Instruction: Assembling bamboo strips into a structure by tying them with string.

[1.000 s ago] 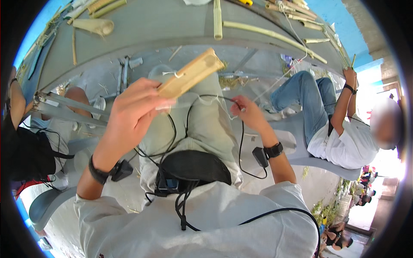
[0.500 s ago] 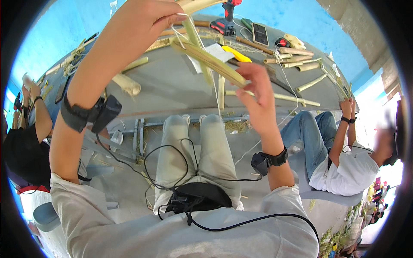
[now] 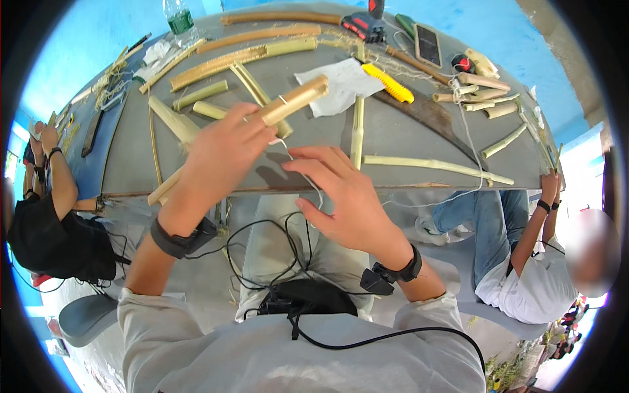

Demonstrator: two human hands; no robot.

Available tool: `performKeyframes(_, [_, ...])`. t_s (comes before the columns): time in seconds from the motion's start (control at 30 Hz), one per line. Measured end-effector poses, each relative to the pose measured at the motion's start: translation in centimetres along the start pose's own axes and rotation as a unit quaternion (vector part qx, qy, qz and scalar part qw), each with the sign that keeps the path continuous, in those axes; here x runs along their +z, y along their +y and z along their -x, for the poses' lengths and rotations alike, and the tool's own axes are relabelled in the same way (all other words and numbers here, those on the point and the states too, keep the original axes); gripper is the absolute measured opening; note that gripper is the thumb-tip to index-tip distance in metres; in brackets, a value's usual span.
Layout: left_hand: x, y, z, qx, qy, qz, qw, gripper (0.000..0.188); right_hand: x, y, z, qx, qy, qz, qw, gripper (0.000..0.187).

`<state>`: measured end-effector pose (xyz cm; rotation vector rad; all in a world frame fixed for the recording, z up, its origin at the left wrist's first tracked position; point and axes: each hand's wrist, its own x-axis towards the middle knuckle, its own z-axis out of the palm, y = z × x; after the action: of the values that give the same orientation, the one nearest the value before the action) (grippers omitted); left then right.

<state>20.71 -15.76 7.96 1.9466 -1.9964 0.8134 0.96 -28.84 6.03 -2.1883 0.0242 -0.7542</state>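
Note:
My left hand (image 3: 226, 154) is closed around split bamboo pieces (image 3: 298, 99) above the near table edge. One slants from lower left to upper right, with thin white string around it. Another bamboo strip (image 3: 246, 82) crosses beneath it; I cannot tell how firmly the two are joined. White string (image 3: 283, 144) runs down from beside my left fingers, past my right fingertips. My right hand (image 3: 344, 196) is just to the right, thumb and fingers apart, with nothing plainly gripped.
Around lie bamboo lengths (image 3: 439, 167), white paper (image 3: 337, 85), a yellow-handled cutter (image 3: 390, 82), a long dark blade (image 3: 426, 124), a phone (image 3: 428, 46), a power drill (image 3: 363, 27) and a bottle (image 3: 178, 16). A person sits on each side. Black cables (image 3: 262, 245) cross my lap.
Both hands have come down toward the near table edge with the bamboo. My right hand has let go of the bamboo strip, and my left hand has turned the pieces.

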Motion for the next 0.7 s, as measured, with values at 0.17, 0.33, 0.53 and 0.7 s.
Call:
performKeyframes(0.17, [0.8, 2.9, 1.5, -0.06, 0.021, 0.086, 0.994, 0.021, 1.2, -1.2, 0.3, -0.075, -0.059, 0.023, 0.995, 0.037])
performKeyframes(0.33, [-0.2, 3.5, 1.3, -0.122, 0.006, 0.15, 0.981, 0.024, 3.1, -1.3, 0.0, 0.019, -0.07, -0.044, 0.996, 0.037])
performKeyframes(0.53, [-1.7, 2.8, 0.2, -0.164, 0.03, 0.13, 0.977, 0.021, 2.7, 0.1, -1.3, -0.004, 0.025, 0.111, 0.993, 0.051])
performKeyframes(0.7, [-3.1, 3.1, -0.7, -0.201, 0.043, 0.166, 0.964, 0.018, 3.3, 0.8, -3.1, 0.022, 0.002, 0.101, 0.995, 0.047])
